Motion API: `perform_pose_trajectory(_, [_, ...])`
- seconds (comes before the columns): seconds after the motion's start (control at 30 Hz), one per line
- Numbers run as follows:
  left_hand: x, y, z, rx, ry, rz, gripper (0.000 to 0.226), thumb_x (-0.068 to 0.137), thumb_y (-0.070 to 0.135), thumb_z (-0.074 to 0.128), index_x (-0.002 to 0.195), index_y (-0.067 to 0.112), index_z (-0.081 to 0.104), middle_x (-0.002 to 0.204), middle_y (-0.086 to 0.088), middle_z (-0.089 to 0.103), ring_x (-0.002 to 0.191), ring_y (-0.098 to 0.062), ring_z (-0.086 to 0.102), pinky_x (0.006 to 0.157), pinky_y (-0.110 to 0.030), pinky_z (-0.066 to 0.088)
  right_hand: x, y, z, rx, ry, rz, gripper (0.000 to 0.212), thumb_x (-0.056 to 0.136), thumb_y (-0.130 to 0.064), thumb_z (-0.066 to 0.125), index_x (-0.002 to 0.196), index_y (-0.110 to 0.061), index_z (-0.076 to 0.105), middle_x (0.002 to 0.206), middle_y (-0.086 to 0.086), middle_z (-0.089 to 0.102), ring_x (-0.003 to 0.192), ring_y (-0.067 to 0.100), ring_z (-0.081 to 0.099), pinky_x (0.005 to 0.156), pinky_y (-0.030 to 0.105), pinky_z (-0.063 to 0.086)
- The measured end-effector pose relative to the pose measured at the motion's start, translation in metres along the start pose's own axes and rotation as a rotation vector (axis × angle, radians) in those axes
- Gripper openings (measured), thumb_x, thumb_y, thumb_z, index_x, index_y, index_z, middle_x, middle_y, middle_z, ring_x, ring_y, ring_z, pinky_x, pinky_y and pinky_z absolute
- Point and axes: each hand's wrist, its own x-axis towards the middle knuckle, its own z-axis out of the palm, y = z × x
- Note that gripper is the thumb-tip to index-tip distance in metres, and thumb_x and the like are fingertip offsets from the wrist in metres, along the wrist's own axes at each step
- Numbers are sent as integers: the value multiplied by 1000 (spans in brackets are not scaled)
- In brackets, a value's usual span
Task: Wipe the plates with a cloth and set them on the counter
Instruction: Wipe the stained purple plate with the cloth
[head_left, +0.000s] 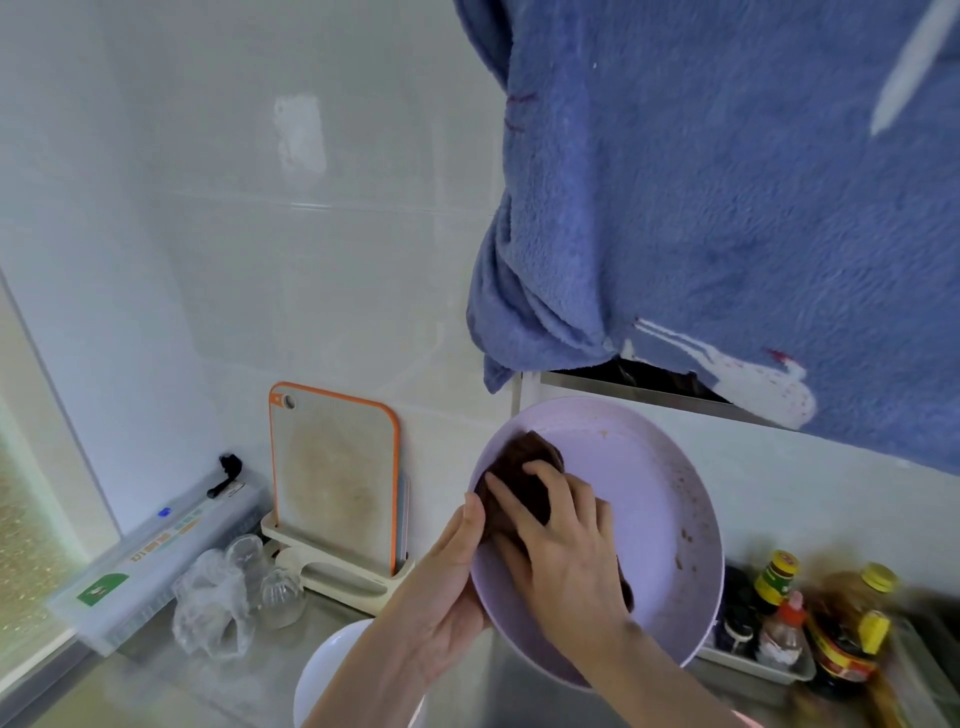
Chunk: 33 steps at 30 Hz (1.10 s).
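Observation:
A pale lilac plate (654, 499) is held tilted up above the counter, with brown specks along its right rim. My left hand (441, 587) grips its left edge from behind, thumb on the rim. My right hand (561, 551) presses a dark brown cloth (524, 478) flat against the plate's inner left side. A white plate (332, 670) lies on the counter below my left forearm, partly hidden by it.
A blue fleece towel (727, 208) hangs down at the upper right. An orange-rimmed cutting board (332, 478) stands in a rack by the wall. Upturned glasses (280, 587) and a plastic bag (213, 613) sit left. Sauce bottles (831, 623) fill a tray at right.

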Motion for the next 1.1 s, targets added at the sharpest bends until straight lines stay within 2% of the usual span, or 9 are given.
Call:
perform_pose_trajectory(0.13, [-5, -2, -3, 63, -3, -10, 53, 97, 47, 37, 136, 15, 57, 132, -9, 66, 119, -22, 64, 84, -35, 59, 22, 20, -6, -124, -37, 171, 50, 86, -53, 48, 131, -32, 54, 131, 10, 52, 96, 35, 52, 73, 44, 43])
perform_pose_trajectory(0.23, [-9, 1, -6, 64, 0, 10, 54, 96, 47, 39, 134, 15, 59, 130, -11, 67, 116, -24, 67, 84, -39, 60, 23, 41, -7, -162, -76, 352, 74, 80, -71, 41, 134, -22, 52, 132, 15, 47, 96, 38, 48, 76, 47, 42])
perform_pose_trajectory(0.33, [-9, 5, -7, 84, 0, 27, 54, 95, 48, 40, 135, 15, 57, 132, -13, 65, 121, -27, 63, 96, -47, 53, 9, 43, -4, -97, -104, 331, 93, 73, -83, 35, 143, -21, 40, 138, 20, 38, 103, 43, 47, 79, 51, 46])
perform_pose_trajectory(0.47, [-7, 2, -7, 66, -11, -3, 55, 97, 48, 40, 136, 12, 57, 135, -14, 62, 126, -29, 59, 105, -49, 47, -9, 24, -8, -63, -120, 144, 79, 80, -81, 20, 147, -39, 27, 146, 21, 33, 114, 47, 45, 77, 55, 45])
perform_pose_trajectory(0.6, [-8, -5, -5, 59, -17, -24, 52, 97, 47, 40, 134, 15, 59, 135, -12, 63, 125, -26, 60, 101, -44, 51, -9, 20, -5, -117, -171, 56, 63, 91, -67, 18, 144, -38, 34, 146, 13, 40, 111, 46, 48, 71, 54, 47])
perform_pose_trajectory(0.73, [-11, -7, -3, 38, -4, -23, 53, 98, 46, 38, 133, 12, 60, 133, -12, 65, 120, -25, 64, 86, -38, 58, 2, 39, -4, -164, -170, 173, 51, 92, -56, 29, 134, -36, 49, 141, 10, 46, 105, 43, 50, 69, 49, 48])
perform_pose_trajectory(0.83, [-12, -5, -6, 35, 10, -19, 54, 97, 48, 39, 133, 13, 59, 132, -11, 66, 118, -25, 65, 84, -40, 59, -3, 50, -3, -152, -137, 265, 48, 90, -49, 34, 130, -33, 54, 137, 13, 48, 100, 45, 49, 65, 47, 46])
perform_pose_trajectory(0.97, [-9, -7, -8, 44, 21, -28, 55, 97, 49, 39, 133, 13, 60, 133, -12, 65, 121, -25, 63, 92, -41, 56, -21, 36, 4, -108, -76, 4, 49, 88, -37, 43, 136, -37, 45, 142, 11, 45, 101, 42, 51, 66, 48, 50])
perform_pose_trajectory(1.1, [-5, -13, -3, 69, 41, 24, 47, 97, 43, 43, 133, 17, 59, 132, -10, 66, 124, -24, 61, 111, -46, 40, -10, 32, 6, -41, -67, -269, 51, 89, -29, 53, 138, -37, 42, 146, 1, 43, 121, 34, 46, 90, 46, 48])
